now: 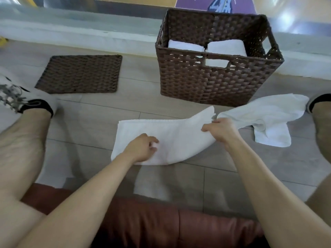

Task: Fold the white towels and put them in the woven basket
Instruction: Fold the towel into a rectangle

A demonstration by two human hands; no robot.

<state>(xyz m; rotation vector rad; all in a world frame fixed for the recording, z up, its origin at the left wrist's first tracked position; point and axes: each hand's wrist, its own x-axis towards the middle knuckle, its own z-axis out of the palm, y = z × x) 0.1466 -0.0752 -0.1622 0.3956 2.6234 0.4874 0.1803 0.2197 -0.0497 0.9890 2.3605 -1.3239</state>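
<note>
Mostly pale tile floor w/ brown sofa edge; R hand pinches towel, L hand fingers curl on it.

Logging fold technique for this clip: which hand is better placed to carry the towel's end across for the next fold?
Right, probably. The right hand pinches the raised right end of the towel in its grip, while the left hand rests on the flat part, likely pinning it down.
</note>
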